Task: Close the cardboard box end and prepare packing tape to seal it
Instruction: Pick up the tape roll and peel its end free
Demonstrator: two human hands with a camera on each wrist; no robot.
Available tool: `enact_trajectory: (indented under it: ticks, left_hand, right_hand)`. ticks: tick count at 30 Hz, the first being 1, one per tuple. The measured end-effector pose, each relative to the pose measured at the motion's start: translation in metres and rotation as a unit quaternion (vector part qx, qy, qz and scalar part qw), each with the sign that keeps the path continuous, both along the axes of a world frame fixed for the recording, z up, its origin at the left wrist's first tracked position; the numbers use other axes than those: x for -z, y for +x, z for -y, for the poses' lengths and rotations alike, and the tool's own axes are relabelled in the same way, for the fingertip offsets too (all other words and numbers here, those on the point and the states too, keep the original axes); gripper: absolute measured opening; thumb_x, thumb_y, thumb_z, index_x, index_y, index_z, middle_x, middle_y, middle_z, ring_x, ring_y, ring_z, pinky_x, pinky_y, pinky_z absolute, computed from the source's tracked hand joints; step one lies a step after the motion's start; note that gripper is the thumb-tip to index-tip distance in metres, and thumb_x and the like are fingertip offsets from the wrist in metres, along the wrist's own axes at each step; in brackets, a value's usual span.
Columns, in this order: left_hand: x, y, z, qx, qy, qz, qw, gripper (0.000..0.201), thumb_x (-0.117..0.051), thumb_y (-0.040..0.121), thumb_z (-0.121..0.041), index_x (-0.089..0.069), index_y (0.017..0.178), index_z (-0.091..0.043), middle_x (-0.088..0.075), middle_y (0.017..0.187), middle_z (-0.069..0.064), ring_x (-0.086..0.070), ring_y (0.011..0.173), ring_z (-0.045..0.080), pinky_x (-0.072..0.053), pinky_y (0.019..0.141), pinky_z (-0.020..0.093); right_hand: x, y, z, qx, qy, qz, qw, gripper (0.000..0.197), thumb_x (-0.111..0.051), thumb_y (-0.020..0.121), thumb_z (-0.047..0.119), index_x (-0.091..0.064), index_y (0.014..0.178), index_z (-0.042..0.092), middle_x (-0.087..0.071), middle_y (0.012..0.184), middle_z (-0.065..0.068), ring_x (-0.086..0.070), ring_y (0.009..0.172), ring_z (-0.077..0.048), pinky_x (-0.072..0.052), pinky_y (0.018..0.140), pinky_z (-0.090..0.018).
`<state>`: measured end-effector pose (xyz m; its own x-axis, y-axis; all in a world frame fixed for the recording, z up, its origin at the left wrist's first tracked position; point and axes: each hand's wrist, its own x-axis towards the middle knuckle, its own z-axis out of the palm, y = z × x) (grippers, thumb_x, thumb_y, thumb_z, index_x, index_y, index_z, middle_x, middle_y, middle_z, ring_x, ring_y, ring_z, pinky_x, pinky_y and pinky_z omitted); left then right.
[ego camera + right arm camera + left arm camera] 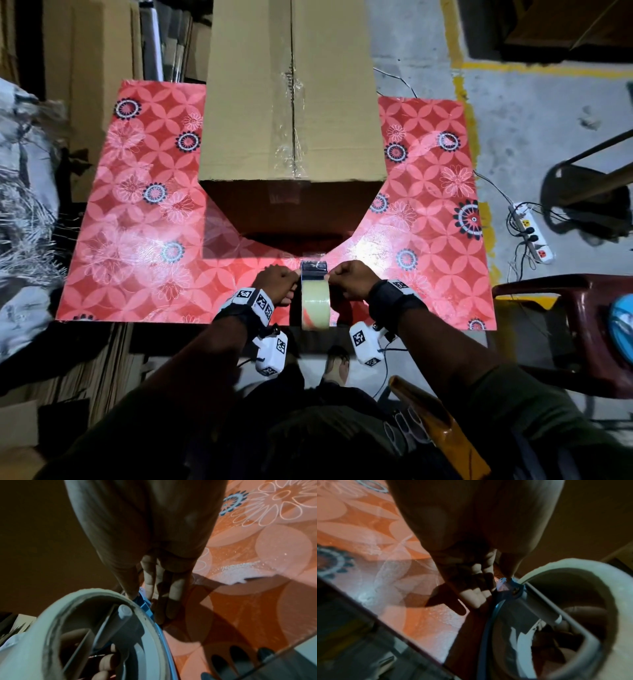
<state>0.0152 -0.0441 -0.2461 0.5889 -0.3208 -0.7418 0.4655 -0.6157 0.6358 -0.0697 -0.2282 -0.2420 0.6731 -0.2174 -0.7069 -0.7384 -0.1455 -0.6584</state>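
A tall cardboard box [291,102] lies on the red flowered table [137,205], its top seam covered with clear tape. Its near end [291,209] faces me, in shadow, with its flaps shut. In front of it, at the table's front edge, a roll of clear packing tape [315,305] stands on edge in a blue dispenser [313,270]. My left hand [277,284] and right hand [352,279] pinch the dispenser's head from either side. The wrist views show the thumb tips on the blue frame [508,588] [144,604] with curled fingers [471,599] [164,585] beside it.
Flat cardboard sheets [92,68] are stacked behind the table at the left. A maroon plastic chair [565,325] stands close on the right. A power strip [532,233] with cables lies on the concrete floor beyond it. A yellow object [438,428] sits near my lap.
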Motion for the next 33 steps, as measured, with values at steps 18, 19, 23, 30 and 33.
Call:
enact_trajectory:
  ticks: [18,19,23,30,33]
  left_hand:
    - [-0.012,-0.018,0.012,-0.064,-0.083,-0.084,0.991,0.034,-0.063,0.095,-0.023,-0.065,0.109,0.007,-0.066,0.096,0.029,-0.066,0.092,0.036,-0.057,0.091,0.046]
    - [-0.015,-0.019,0.013,-0.068,-0.088,-0.089,0.99,0.034,-0.064,0.094,-0.023,-0.064,0.111,0.006,-0.068,0.106,0.03,-0.067,0.101,0.039,-0.054,0.095,0.049]
    - [-0.023,-0.022,0.017,-0.086,-0.119,-0.093,0.985,0.024,-0.066,0.092,-0.024,-0.062,0.109,-0.007,-0.068,0.117,0.025,-0.068,0.107,0.036,-0.054,0.096,0.049]
    - [-0.054,-0.039,0.044,-0.076,-0.114,-0.023,0.99,0.019,-0.071,0.089,-0.014,-0.052,0.088,-0.015,-0.064,0.086,0.015,-0.069,0.074,0.028,-0.063,0.07,0.04]
    - [-0.054,-0.047,0.054,-0.083,-0.085,0.051,0.992,0.022,-0.075,0.085,-0.02,-0.054,0.088,-0.016,-0.066,0.083,0.009,-0.07,0.069,0.024,-0.063,0.071,0.042]
  right_hand:
    - [-0.011,-0.013,-0.006,0.14,0.087,0.013,0.986,0.039,-0.067,0.091,0.022,-0.056,0.054,0.013,-0.046,0.035,0.008,-0.034,0.027,-0.005,-0.025,0.034,-0.015]
    - [-0.014,-0.014,-0.004,0.146,0.095,0.016,0.985,0.038,-0.066,0.092,0.021,-0.056,0.056,0.013,-0.046,0.035,0.009,-0.035,0.028,-0.004,-0.026,0.033,-0.015]
    - [-0.026,-0.018,-0.001,0.16,0.133,0.044,0.977,0.033,-0.06,0.095,0.015,-0.055,0.062,0.012,-0.05,0.039,0.011,-0.04,0.039,-0.007,-0.031,0.037,-0.015]
    - [-0.033,-0.023,0.0,0.22,0.193,0.054,0.955,0.02,-0.049,0.097,0.007,-0.063,0.097,-0.007,-0.065,0.082,-0.019,-0.061,0.074,-0.029,-0.051,0.076,-0.037]
    - [-0.042,-0.028,0.004,0.208,0.238,0.068,0.946,0.018,-0.047,0.096,0.006,-0.063,0.096,-0.003,-0.068,0.081,-0.015,-0.065,0.071,-0.024,-0.054,0.068,-0.031]
